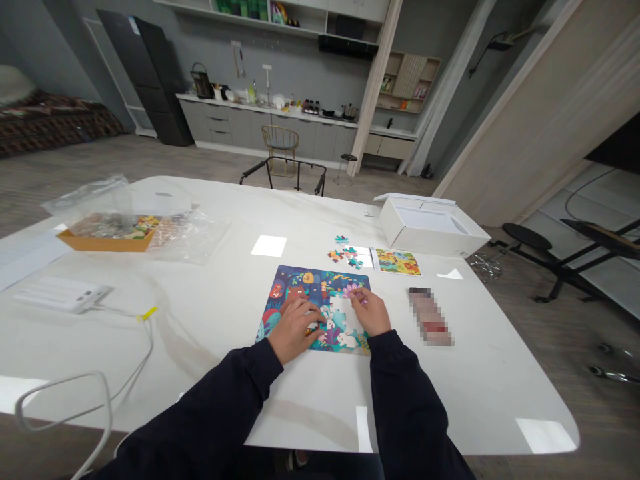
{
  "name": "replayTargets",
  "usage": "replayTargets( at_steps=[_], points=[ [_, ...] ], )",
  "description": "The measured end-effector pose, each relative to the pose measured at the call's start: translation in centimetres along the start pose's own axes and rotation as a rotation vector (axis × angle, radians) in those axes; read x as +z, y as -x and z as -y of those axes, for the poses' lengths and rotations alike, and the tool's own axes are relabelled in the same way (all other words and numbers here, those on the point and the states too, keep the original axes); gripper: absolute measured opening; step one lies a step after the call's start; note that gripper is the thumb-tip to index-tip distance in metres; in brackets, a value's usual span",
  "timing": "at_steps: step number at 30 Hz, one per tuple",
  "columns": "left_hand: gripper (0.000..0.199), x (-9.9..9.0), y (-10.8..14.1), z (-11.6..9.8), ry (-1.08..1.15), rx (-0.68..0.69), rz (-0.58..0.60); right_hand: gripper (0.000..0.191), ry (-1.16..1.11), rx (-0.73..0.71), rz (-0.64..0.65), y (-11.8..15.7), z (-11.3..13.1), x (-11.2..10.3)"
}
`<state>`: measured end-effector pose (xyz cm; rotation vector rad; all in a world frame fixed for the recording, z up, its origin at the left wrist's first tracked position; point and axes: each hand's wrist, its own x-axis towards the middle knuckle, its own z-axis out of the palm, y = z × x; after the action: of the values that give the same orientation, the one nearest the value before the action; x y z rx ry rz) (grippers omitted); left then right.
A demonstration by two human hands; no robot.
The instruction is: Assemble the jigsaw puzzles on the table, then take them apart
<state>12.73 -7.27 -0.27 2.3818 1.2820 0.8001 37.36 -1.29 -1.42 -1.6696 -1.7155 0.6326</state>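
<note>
Dark sleeves [410,400] come up from the bottom of the view to a part-built jigsaw puzzle [310,283] lying flat on a white table [465,393]. The left hand [297,328] and right hand [370,310] rest on it, fingers curled down on either side of a bare white gap; whether either grasps a piece, I cannot tell. Loose pieces [347,253] lie at twelve o'clock from the puzzle, a picture card [397,261] at one, a white box [430,227] beyond it, a blurred packet [430,317] at three, and a cardboard tray [107,239] at ten.
</note>
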Motion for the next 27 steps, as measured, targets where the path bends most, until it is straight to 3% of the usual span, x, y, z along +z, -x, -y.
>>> replayTargets(
  at_steps=[6, 27],
  points=[
    [0.016, 0.5, 0.0, 0.8, 0.041, 0.047, 0.022, 0.022, 0.011, 0.012, 0.002, 0.1, 0.3, -0.1],
    [0.024, -0.6, 0.0, -1.0, -0.173, 0.051, 0.044, 0.022, 0.005, 0.03, 0.002, 0.1, 0.4, -0.3]
  ],
)
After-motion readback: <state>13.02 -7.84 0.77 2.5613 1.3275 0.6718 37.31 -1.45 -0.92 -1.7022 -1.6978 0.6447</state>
